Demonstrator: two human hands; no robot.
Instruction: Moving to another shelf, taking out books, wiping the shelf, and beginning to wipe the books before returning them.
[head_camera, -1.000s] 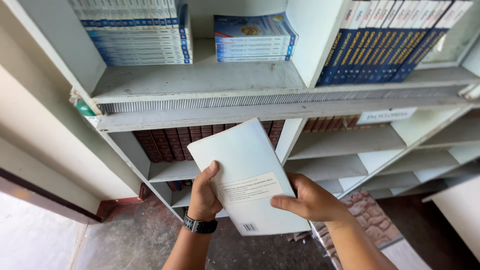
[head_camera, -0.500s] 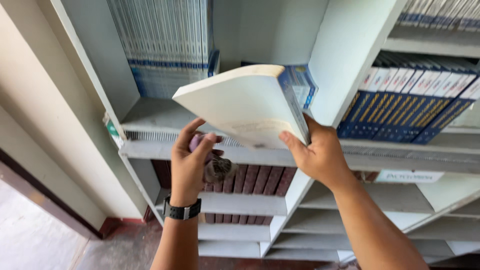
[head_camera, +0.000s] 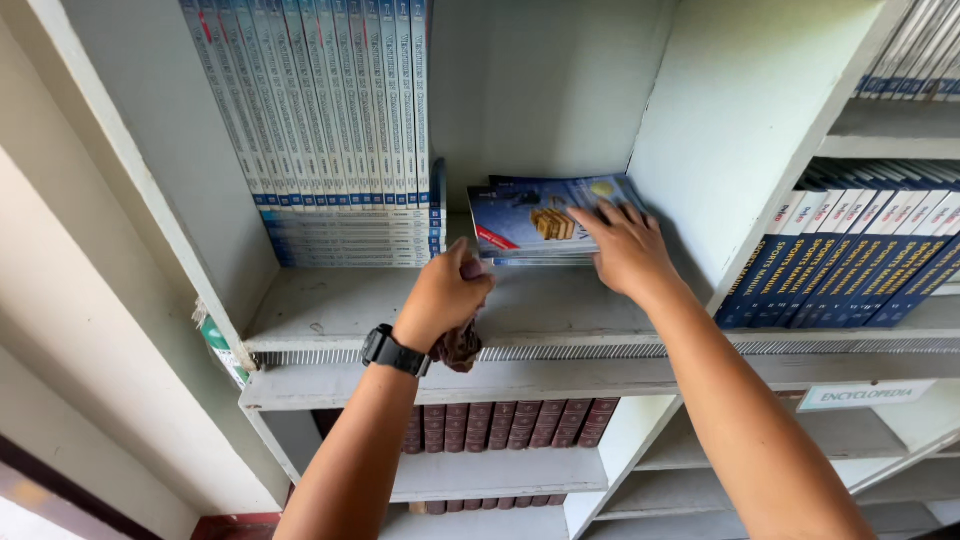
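Lying flat on the white shelf (head_camera: 330, 310), the blue book (head_camera: 530, 218) tops a short stack of like books (head_camera: 545, 258) at the far middle of the compartment, cover up. Its long axis runs roughly left to right, slightly skewed, with the spine edge facing near and the left corner pointing toward the near left.

The right hand (head_camera: 625, 250) rests palm down on the book's right end, fingers spread and flat, pressing rather than gripping. The left hand (head_camera: 445, 295), with a black watch (head_camera: 392, 350) at the wrist, is curled closed around a dark reddish cloth (head_camera: 458, 345) that hangs below the fist; its knuckles sit just beside the stack's near left corner.

Half a second ago the book was in the air, held tilted between both hands with its pale back cover showing, in front of the shelf edge; now it lies on the stack with the front cover up, and the left hand has let go of it.

To the left in the same compartment, a row of upright blue-and-white books (head_camera: 330, 100) stands on a flat pile of more (head_camera: 350, 240). The compartment to the right holds leaning dark blue volumes (head_camera: 850, 270). Below, maroon volumes (head_camera: 510, 425) stand in a row.
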